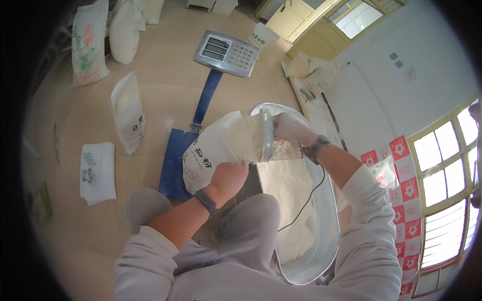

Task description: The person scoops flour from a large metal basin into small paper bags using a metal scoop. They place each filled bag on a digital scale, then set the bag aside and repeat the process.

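My left hand [229,177] grips the rim of a white woven flour bag [201,160] with green printing. The bag leans on the blue platform [171,161] of a floor scale. At its mouth is a metal scoop [267,135], held by my right hand [293,129]. Pale flour [244,137] lies at the scoop's front, against the bag's opening; where scoop ends and bag begins is hard to tell. To the right stands an oval metal tub [325,222] with more flour [288,195] inside. A thin dark cord [310,195] hangs across it from near my right wrist.
The scale's display head [226,52] rises on a blue post [209,96] beyond the bag. An upright open bag [128,113] and folded bags [98,173] are on the floor at left. Full sacks [88,45] stand farther back. A white wall [380,86] bounds the right.
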The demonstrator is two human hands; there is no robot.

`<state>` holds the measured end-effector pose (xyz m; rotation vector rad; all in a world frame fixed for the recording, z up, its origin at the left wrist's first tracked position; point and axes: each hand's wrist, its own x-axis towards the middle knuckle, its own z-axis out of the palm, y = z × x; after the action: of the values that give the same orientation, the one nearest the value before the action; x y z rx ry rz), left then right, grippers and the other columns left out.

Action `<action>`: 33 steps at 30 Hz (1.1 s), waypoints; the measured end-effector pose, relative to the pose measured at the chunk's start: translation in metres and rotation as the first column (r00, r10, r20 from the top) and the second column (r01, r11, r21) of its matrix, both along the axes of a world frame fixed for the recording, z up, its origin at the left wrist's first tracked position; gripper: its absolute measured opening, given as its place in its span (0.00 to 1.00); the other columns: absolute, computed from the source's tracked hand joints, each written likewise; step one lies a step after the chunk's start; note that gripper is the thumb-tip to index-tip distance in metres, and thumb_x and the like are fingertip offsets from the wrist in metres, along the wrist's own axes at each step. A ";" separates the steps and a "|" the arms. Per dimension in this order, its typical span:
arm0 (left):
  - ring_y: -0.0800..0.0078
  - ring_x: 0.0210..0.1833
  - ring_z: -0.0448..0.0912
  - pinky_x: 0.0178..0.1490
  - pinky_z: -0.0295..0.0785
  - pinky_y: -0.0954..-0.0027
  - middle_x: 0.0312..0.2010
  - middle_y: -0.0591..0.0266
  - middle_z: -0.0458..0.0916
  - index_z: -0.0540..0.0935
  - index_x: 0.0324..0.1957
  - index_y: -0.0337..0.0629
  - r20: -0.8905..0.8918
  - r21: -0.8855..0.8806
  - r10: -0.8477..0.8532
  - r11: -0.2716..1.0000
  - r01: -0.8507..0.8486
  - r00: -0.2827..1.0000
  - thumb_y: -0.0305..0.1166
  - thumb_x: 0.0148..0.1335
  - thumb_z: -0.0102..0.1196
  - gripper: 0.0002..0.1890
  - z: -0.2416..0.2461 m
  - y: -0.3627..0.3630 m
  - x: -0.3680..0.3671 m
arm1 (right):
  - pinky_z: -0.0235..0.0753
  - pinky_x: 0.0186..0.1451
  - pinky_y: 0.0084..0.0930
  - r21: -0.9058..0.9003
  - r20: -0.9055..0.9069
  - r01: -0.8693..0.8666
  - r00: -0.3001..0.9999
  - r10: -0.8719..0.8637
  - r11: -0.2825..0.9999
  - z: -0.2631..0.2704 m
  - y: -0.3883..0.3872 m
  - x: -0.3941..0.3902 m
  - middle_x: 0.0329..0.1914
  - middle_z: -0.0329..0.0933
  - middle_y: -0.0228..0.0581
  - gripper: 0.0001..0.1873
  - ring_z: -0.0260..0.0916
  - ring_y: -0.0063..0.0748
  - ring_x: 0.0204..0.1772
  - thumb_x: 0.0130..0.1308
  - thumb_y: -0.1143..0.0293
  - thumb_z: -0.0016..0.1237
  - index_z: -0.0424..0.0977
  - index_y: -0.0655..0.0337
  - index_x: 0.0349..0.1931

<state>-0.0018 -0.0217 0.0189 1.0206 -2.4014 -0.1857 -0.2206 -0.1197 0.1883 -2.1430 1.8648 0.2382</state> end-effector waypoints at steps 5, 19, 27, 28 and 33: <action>0.61 0.27 0.88 0.29 0.81 0.62 0.23 0.59 0.86 0.84 0.40 0.39 0.041 0.001 -0.056 0.998 0.056 0.998 0.28 0.64 0.57 0.06 0.003 0.008 0.003 | 0.84 0.46 0.42 0.010 -0.389 -0.422 0.834 0.392 0.907 -0.042 -0.017 0.063 0.39 0.88 0.44 0.12 0.87 0.48 0.43 0.56 0.62 0.61 0.87 0.61 0.35; 0.54 0.27 0.85 0.30 0.78 0.54 0.22 0.54 0.84 0.82 0.40 0.36 -0.072 0.044 -0.065 0.997 0.069 0.995 0.25 0.62 0.56 0.06 -0.002 0.013 0.018 | 0.83 0.41 0.42 0.056 -0.516 -0.626 0.649 0.559 0.778 -0.021 -0.032 0.104 0.38 0.87 0.39 0.15 0.87 0.46 0.44 0.56 0.55 0.60 0.87 0.55 0.36; 0.52 0.27 0.85 0.30 0.78 0.54 0.21 0.53 0.83 0.82 0.42 0.36 -0.045 0.102 0.005 0.995 0.000 0.999 0.24 0.62 0.55 0.07 0.008 0.005 0.037 | 0.83 0.44 0.42 -0.187 -0.156 -0.234 0.966 0.206 0.954 0.027 0.002 0.022 0.35 0.86 0.51 0.21 0.85 0.51 0.40 0.58 0.54 0.61 0.84 0.66 0.38; 0.53 0.26 0.85 0.30 0.79 0.55 0.21 0.53 0.83 0.82 0.42 0.36 -0.026 0.092 0.018 0.996 -0.016 0.999 0.25 0.62 0.56 0.08 0.011 0.001 0.043 | 0.82 0.40 0.41 -0.169 -0.123 -0.205 0.975 0.186 0.964 0.027 0.004 0.006 0.33 0.86 0.50 0.21 0.86 0.49 0.38 0.58 0.54 0.61 0.84 0.66 0.37; 0.42 0.29 0.83 0.34 0.77 0.45 0.23 0.45 0.82 0.77 0.33 0.40 -0.138 0.162 0.153 0.978 -0.130 0.979 0.31 0.65 0.59 0.08 0.017 -0.010 0.066 | 0.73 0.31 0.26 0.079 0.436 0.389 0.814 -0.383 0.918 -0.002 0.065 -0.084 0.23 0.79 0.35 0.11 0.77 0.24 0.26 0.60 0.66 0.63 0.82 0.66 0.34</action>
<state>0.0645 -0.0317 0.0360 1.1980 -2.1966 -0.3853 -0.3044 -0.0551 0.1861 -1.5877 1.9535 -0.3310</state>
